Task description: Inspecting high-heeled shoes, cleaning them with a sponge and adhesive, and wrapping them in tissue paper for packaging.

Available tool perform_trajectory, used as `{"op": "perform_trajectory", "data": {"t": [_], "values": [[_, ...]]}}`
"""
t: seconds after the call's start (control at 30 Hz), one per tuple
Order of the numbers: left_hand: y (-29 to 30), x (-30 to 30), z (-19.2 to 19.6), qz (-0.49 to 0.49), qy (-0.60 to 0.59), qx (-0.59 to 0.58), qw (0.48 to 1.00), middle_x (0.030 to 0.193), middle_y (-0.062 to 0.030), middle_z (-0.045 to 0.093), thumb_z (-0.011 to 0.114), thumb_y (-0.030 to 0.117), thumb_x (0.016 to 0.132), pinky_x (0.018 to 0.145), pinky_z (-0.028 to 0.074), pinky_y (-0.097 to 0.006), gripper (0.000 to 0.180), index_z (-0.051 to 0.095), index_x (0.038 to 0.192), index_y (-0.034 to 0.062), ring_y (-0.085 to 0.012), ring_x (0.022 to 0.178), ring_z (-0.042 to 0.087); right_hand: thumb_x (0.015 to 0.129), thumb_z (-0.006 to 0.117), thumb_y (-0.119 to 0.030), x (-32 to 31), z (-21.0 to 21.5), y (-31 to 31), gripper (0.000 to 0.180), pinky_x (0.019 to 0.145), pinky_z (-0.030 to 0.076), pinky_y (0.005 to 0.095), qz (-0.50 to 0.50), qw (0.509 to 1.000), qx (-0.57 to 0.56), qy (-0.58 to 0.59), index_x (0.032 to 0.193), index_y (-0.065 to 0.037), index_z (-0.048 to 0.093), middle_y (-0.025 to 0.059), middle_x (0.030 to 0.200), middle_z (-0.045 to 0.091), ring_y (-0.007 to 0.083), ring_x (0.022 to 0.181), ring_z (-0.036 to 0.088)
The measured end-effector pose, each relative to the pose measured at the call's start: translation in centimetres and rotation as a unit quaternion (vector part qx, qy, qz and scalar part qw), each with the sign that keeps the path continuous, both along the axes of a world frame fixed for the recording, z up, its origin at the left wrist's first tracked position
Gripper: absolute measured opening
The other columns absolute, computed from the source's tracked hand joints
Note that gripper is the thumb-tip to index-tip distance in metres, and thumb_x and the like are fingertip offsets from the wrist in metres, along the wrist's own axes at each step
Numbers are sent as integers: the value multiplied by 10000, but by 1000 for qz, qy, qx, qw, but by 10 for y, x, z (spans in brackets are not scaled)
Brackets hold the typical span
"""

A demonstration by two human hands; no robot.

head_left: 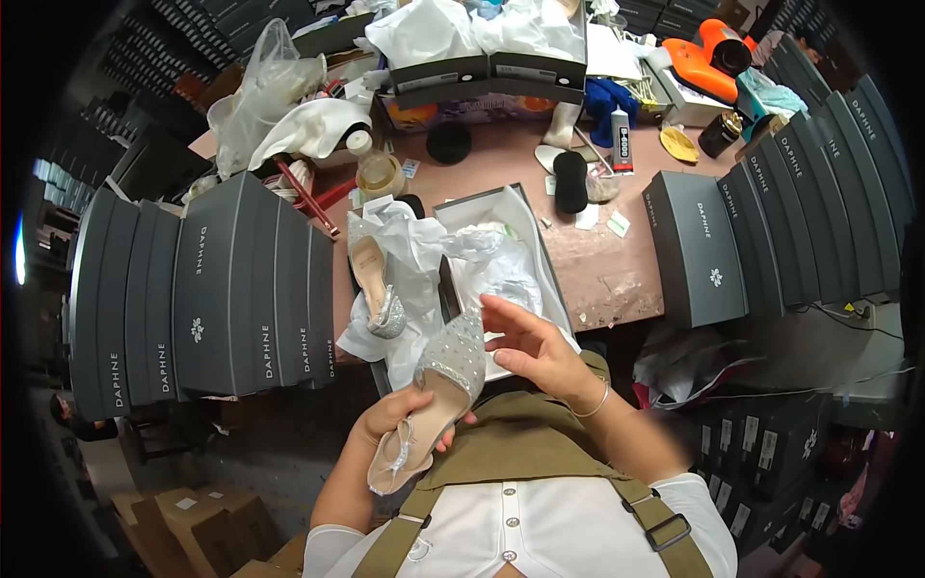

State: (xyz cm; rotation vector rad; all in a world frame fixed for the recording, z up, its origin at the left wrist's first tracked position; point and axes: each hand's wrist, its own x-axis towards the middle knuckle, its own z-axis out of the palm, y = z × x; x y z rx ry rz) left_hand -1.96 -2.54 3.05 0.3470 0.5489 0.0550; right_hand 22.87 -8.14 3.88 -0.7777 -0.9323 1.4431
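1. Two bare hands are at work: the left hand (403, 412) is closed around the middle of one silver shoe (453, 364), fingers and thumb gripping its sides. The right hand (528, 349) is half open, fingers loosely curved and thumb apart, holding nothing; its fingertips are beside the shoe's toe, and I cannot tell whether they touch.
2. One thin bracelet (594, 399) rings the right wrist.
3. The held shoe is above the person's lap, pointed toe upward, its upper glittery and dotted with small studs, its insole smooth and beige.
4. One matching shoe (387, 314) lies just beyond, on crumpled white tissue paper (416, 236).
5. One open box (553, 287), rectangular and lined with more paper, sits on the pinkish, scuffed table (612, 265).
6. Farther out are one oval black brush (570, 183), one tube (621, 143), one round yellow pad (679, 144) and one orange, rounded heat tool (696, 69).
7. Two rows of dark grey cardboard boxes, the left row (224, 289) and the right row (708, 250), flank everything.
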Motion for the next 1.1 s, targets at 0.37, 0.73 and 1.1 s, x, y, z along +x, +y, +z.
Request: {"op": "perform_trajectory", "data": {"t": [0.37, 0.73, 1.1], "values": [[-6, 10, -7, -50, 19, -35, 998, 1045, -309, 585, 584, 253, 860, 601, 566, -324, 579, 380, 1249, -125, -269, 722, 669, 894, 583, -28, 7, -2, -10, 390, 963, 450, 333, 26, 997, -77, 12, 1272, 14, 499, 109, 1247, 558, 185, 1130, 547], [-4, 1, -9, -93, 56, -11, 994, 994, -233, 621, 511, 265, 921, 653, 557, -313, 461, 451, 1218, -83, -233, 758, 665, 920, 520, -17, 3, -6, -10, 412, 960, 444, 306, 29, 996, -80, 17, 1327, 12, 463, 92, 1250, 556, 152, 1102, 549], [-8, 7, -19, 3, -50, 7, 999, 558, -137, 512, 503, 311, 934, 295, 364, -193, 368, 494, 855, -49, -144, 373, 479, 909, 566, -56, -25, -12, 20, 426, 805, 453, 224, -12, 995, -88, -50, 1323, -2, 480, 41, 1118, 592, 67, 965, 527]]}}
